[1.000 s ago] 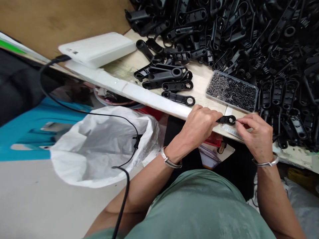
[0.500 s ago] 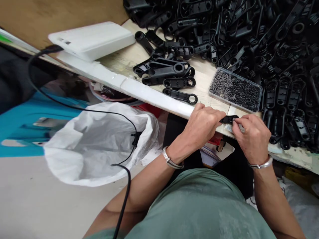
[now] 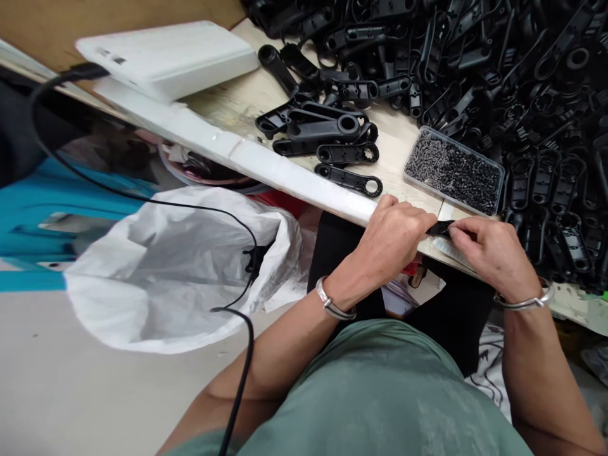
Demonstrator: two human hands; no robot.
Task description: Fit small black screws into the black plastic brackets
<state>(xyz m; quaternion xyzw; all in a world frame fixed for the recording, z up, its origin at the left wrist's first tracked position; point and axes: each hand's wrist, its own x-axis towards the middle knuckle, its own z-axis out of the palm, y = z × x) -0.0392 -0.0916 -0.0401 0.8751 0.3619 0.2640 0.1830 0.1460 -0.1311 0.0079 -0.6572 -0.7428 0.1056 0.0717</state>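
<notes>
My left hand (image 3: 398, 229) is closed around one end of a black plastic arm-shaped part (image 3: 437, 228) at the table's front edge. Over the part's other end, my right hand (image 3: 496, 250) has thumb and forefinger pinched together; what lies between those fingertips is hidden or too small to name. Just behind the hands stands a clear plastic box (image 3: 455, 170) filled with small dark pieces that look like screws. Left of the box lie several similar black parts, the nearest one (image 3: 349, 180) having a round hole at its end.
A large heap of black plastic parts (image 3: 475, 69) covers the back and right of the table. At the back left sits a white box-like device (image 3: 168, 57) with a black cable (image 3: 142, 201) plugged in. A white sack (image 3: 185, 272) gapes open below the table edge.
The right wrist and forearm have swung outward to the right, with the fingertips still at the part. My left hand keeps its hold. The view has shifted slightly.
</notes>
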